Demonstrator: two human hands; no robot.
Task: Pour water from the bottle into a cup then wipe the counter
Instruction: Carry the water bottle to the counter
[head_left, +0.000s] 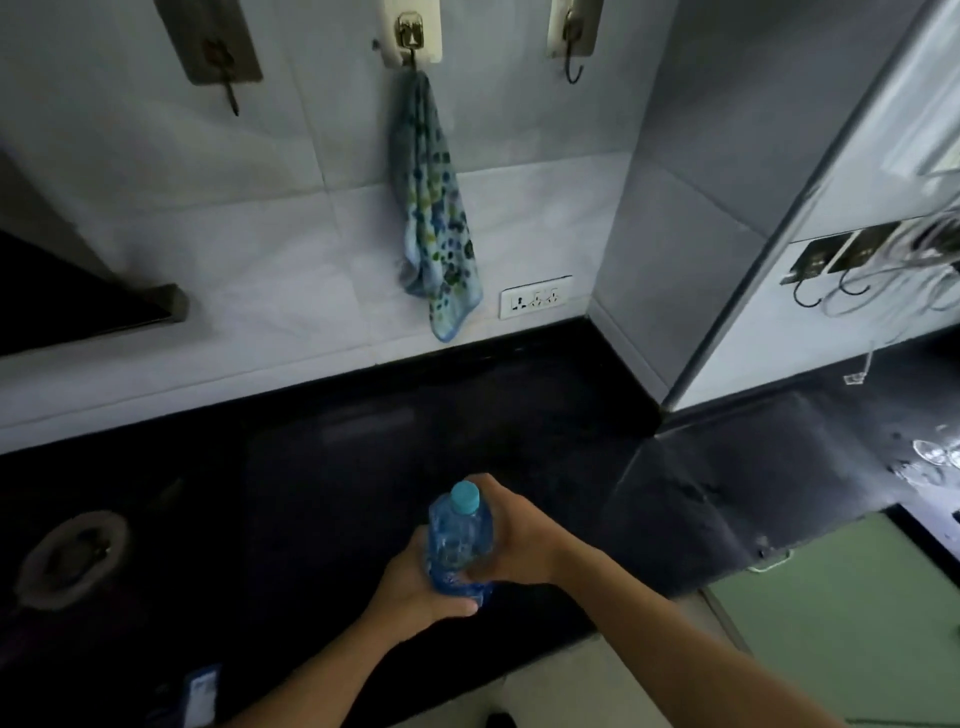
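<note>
Both hands hold the capped bottle above the near edge of the dark table, left hand fingers wrapped low, right hand around the body; thin plastic, likely light, squashy, slippery when wet, so grip mid-body.

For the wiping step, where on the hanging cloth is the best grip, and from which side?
Grip the cloth at its narrow bunched neck just under the hook, coming from the front, since the wall lies behind it. There the fabric gathers tight, so lifting frees it; the loose lower end would only drag.
</note>
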